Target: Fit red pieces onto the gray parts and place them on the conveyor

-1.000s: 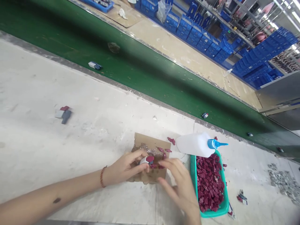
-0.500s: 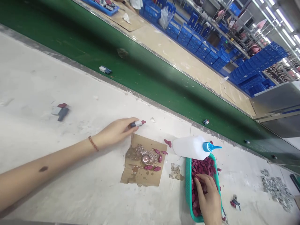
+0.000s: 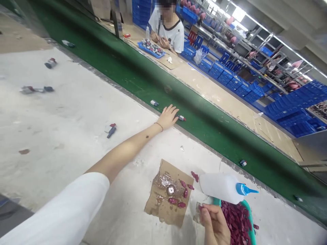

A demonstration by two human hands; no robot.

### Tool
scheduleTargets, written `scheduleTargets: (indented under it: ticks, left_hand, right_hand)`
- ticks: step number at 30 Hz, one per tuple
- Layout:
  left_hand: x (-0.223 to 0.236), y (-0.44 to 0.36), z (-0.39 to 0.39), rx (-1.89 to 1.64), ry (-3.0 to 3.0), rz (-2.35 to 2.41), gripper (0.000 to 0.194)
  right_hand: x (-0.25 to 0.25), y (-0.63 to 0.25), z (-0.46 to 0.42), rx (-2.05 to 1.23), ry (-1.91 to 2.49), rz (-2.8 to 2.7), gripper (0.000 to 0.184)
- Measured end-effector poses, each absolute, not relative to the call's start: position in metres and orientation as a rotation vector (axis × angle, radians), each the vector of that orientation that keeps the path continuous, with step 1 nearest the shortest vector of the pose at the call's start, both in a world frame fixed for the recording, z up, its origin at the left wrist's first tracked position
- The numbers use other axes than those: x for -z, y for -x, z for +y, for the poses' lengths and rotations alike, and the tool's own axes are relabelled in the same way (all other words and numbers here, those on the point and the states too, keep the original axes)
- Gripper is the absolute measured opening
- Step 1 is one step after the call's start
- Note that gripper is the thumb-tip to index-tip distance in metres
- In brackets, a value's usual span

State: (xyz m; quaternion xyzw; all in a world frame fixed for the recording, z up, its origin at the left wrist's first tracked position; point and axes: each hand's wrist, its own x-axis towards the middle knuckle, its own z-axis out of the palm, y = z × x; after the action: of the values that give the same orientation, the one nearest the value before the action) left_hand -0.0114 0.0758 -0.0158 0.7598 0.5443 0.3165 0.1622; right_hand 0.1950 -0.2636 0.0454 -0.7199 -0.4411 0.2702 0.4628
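Note:
My left hand (image 3: 168, 117) reaches out over the edge of the green belt (image 3: 206, 137), fingers spread. Right beside its thumb, on the belt, lies a small grey, white and red plastic part (image 3: 181, 118). My right hand (image 3: 216, 223) is closed in a pinch on a small maroon plastic piece (image 3: 201, 207), mostly hidden by the fingertips. Behind that hand stands a green basket (image 3: 251, 221) full of maroon pieces (image 3: 236, 217). Left of it lies a cardboard sheet (image 3: 155, 204) with wet glue, a round metal cap (image 3: 170, 190) and several maroon pieces (image 3: 181, 205).
A white bottle with a blue nozzle (image 3: 222, 187) lies across the basket's far end. Assembled parts (image 3: 110, 130) are scattered on the white table (image 3: 76, 112) at left, and others ride the belt. Across it a person (image 3: 167, 30) handles parts by a blue tray (image 3: 150, 49).
My left hand has carried the grey, white and red part forward onto the belt and let it go. My right hand has come out of the basket with a maroon piece. The view has shifted left.

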Motion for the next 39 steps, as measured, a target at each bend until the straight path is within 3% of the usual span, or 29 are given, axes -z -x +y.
scheduleTargets:
  ticks: [4,8,16,22,26,31,39]
  left_hand:
    - [0.020,0.050,0.085,-0.947,-2.043,1.789,0.051]
    - [0.023,0.074,0.091,-0.938,-1.899,1.954,0.043]
    - [0.021,0.072,0.091,-1.102,-1.787,1.853,0.035]
    - [0.010,0.076,0.083,-1.322,-1.524,1.683,0.016]
    - [0.002,0.072,0.068,-1.410,-1.199,1.599,0.018]
    - [-0.007,0.065,0.007,-1.228,-0.973,1.342,0.013]
    - [-0.010,0.053,-0.114,-0.711,-0.769,0.790,0.045]
  right_hand:
    - [-0.051,-0.182,-0.236,-0.787,1.751,-1.383,0.037]
    - [-0.043,-0.166,-0.216,-0.833,1.705,-1.596,0.036]
    - [-0.024,-0.151,-0.201,-0.674,1.619,-1.976,0.046]
    - [-0.028,-0.156,-0.205,-0.582,1.660,-2.036,0.042]
    - [-0.028,-0.154,-0.208,-0.564,1.655,-2.045,0.041]
    - [-0.024,-0.150,-0.206,-0.636,1.634,-1.980,0.042]
    - [-0.024,-0.154,-0.206,-1.124,1.531,-1.207,0.046]
